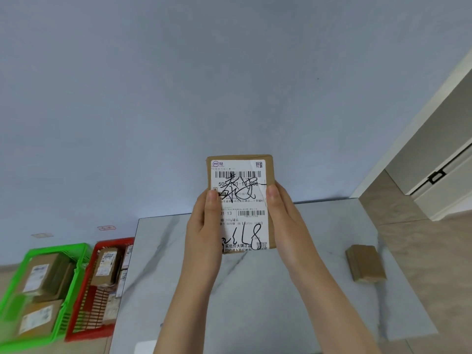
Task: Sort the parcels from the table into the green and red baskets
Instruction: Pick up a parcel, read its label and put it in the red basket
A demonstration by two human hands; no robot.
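A brown cardboard parcel (240, 180) with a white shipping label and black handwriting is held upright above the marble table (293, 290), label facing me. My left hand (204, 223) grips its left edge, thumb on the label. My right hand (281, 213) grips its right edge, thumb on the front. A second, smaller brown parcel (365, 264) lies on the table at the right. On the floor at the left stand the green basket (18, 284) and, beside it next to the table, the red basket (89, 325), each holding several parcels.
A pale blue wall (204, 85) rises behind the table. A white door frame and cabinet (434, 159) stand at the right, over a beige tiled floor (434, 264). The table's left edge overhangs the red basket.
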